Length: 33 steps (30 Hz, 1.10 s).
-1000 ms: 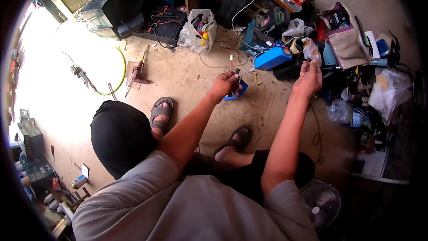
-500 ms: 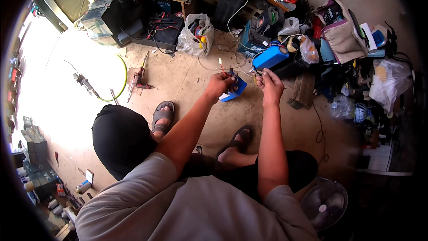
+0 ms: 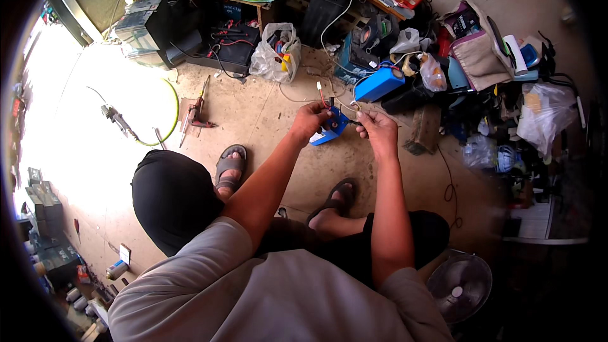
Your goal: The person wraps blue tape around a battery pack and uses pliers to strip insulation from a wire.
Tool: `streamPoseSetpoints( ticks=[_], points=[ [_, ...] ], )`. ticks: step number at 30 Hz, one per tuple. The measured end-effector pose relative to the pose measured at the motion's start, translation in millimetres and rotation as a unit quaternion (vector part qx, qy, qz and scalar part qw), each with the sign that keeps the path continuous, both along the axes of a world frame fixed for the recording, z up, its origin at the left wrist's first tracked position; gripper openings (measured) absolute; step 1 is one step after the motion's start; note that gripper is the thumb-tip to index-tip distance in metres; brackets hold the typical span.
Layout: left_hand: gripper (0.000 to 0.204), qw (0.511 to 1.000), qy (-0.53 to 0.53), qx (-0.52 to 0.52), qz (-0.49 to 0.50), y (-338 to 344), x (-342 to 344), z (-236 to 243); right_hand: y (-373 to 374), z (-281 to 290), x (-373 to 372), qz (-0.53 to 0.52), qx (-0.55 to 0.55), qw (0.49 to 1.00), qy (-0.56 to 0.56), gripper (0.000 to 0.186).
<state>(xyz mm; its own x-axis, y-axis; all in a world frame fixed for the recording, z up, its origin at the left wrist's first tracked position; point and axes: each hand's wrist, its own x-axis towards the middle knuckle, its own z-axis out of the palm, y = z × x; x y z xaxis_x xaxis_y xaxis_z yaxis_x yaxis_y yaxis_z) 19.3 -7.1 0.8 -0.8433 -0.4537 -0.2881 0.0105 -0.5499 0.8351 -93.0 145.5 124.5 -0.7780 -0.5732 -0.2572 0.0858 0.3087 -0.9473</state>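
Note:
A small blue box-shaped battery pack [image 3: 334, 132] stands on the floor in front of me, with a red lead ending in a white plug [image 3: 319, 87] and dark leads rising from its top. At its left side, my left hand [image 3: 309, 121] is closed, fingertips pinching the leads by the pack's upper edge. Just right of the pack, my right hand [image 3: 380, 131] is closed on a thin black lead [image 3: 353, 122], held between thumb and fingers. What tips the leads at the fingertips is too small to make out.
A larger blue pack [image 3: 380, 82] with a pale cable lies beyond my right hand. A wooden block [image 3: 423, 130] stands to its right. A soldering gun [image 3: 198, 113] and a green hose [image 3: 176, 114] lie left. A white plastic bag [image 3: 277, 54] sits ahead; a fan [image 3: 459, 288] is behind right.
My right hand has come down and left, from beside the larger blue pack to close by the small one, with the black lead in it. My left hand has hardly moved.

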Motion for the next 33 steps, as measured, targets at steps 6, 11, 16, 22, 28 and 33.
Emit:
streamPoseSetpoints(
  ticks=[6,11,16,22,28,33],
  points=[
    [0.017,0.998,-0.046,-0.007,0.048,-1,9,5,15,-17,23,0.04,0.019,0.999,-0.015,0.021],
    [0.03,0.99,-0.117,0.045,0.072,0,33,13,19,-27,37,0.026,0.011,1.0,0.008,0.021],
    [0.034,0.99,-0.035,0.097,-0.099,13,68,42,12,-41,50,0.029,-0.002,0.999,0.033,0.016],
    [0.022,0.995,-0.026,-0.005,-0.092,18,82,25,-6,-45,72,0.061,-0.019,0.998,0.0,0.015],
    [0.024,0.997,-0.013,0.056,0.045,4,92,32,-2,-54,69,0.069,0.001,0.998,-0.013,0.018],
    [0.027,0.991,-0.002,0.008,0.137,-16,96,38,6,-65,52,-0.011,0.002,0.998,0.062,0.025]
  ],
)
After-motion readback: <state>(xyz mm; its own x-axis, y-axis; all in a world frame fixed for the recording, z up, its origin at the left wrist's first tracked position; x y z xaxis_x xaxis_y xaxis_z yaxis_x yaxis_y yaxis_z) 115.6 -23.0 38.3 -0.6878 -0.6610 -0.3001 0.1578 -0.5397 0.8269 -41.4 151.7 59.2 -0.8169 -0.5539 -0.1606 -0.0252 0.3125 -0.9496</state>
